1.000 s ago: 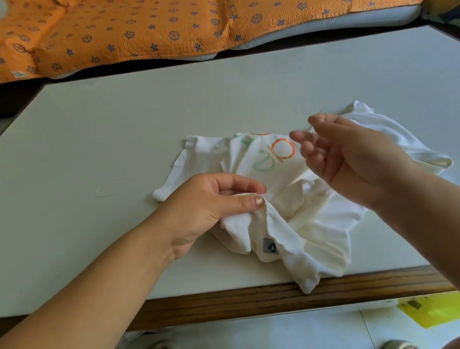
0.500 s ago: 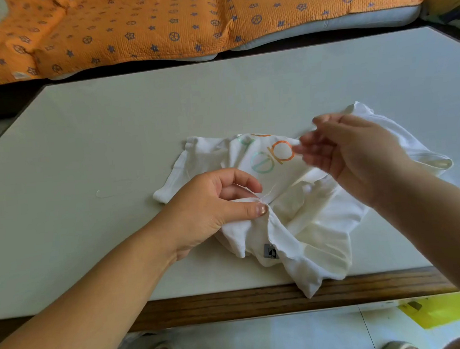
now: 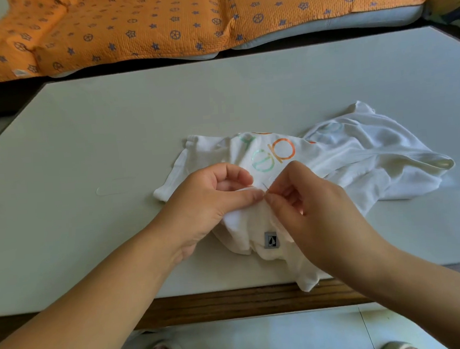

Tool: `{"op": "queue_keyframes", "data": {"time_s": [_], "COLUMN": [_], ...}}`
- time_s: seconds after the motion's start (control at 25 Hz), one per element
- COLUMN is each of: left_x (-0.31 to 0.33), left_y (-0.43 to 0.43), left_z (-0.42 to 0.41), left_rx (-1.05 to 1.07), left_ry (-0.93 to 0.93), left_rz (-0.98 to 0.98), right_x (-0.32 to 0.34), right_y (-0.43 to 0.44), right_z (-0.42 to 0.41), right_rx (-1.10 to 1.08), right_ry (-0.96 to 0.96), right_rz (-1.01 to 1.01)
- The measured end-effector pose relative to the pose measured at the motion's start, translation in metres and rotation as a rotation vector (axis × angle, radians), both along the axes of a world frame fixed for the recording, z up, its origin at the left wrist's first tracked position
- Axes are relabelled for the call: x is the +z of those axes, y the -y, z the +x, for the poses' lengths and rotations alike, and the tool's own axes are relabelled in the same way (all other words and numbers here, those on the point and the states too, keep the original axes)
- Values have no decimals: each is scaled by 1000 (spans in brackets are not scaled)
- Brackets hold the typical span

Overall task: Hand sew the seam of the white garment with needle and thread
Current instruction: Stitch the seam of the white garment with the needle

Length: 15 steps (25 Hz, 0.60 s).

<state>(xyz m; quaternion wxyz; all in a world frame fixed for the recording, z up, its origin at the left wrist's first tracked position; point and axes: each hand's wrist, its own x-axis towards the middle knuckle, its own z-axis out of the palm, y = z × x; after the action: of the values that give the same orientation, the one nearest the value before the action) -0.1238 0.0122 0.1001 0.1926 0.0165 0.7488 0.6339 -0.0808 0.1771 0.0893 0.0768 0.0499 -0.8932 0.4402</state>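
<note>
Two hands, one garment and one needle are on view. Item one: your left hand (image 3: 211,200) grips a raised fold of the white garment (image 3: 360,164), thumb laid along the top and fingers curled underneath, probably so the seam edge stands up firm for stitching. Item two: your right hand (image 3: 317,208) pinches the needle (image 3: 265,186) between thumb and forefinger, with the other fingers loosely curled. The needle slants up and away from you, and its lower end meets the fold just beside your left thumb tip, so you appear to be mid-stitch. Item three: the garment lies crumpled on the pale table (image 3: 109,128) near its front edge, with one corner hanging over the wooden rim. Bunching it close to you seems meant to keep the working seam within easy reach. Its coloured lettering (image 3: 274,154) faces up beyond your hands, and a small grey label (image 3: 270,239) shows below them. Item four: an orange patterned quilt (image 3: 183,18) lies beyond the table's far edge. Not legible: the thread cannot be made out against the white cloth. The seam and any finished stitches are covered by your fingers, so you cannot tell whether the needle has pierced the fabric. A faint pale loop (image 3: 106,190) on the table to your left is too dim to identify.
</note>
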Motion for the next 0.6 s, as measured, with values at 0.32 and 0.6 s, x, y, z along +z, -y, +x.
{"op": "queue_keyframes", "data": {"time_s": [0.32, 0.6], "left_x": [17, 9], "left_y": [23, 21], "left_z": [-10, -12], "left_rx": [-162, -161], "left_ry": [-312, -742], "left_rz": [-500, -662], "right_x": [8, 4], "right_y": [-20, -20], "right_z": [1, 4], "right_rx": [96, 181], "right_ry": [74, 162], "right_rz": [-83, -89]}}
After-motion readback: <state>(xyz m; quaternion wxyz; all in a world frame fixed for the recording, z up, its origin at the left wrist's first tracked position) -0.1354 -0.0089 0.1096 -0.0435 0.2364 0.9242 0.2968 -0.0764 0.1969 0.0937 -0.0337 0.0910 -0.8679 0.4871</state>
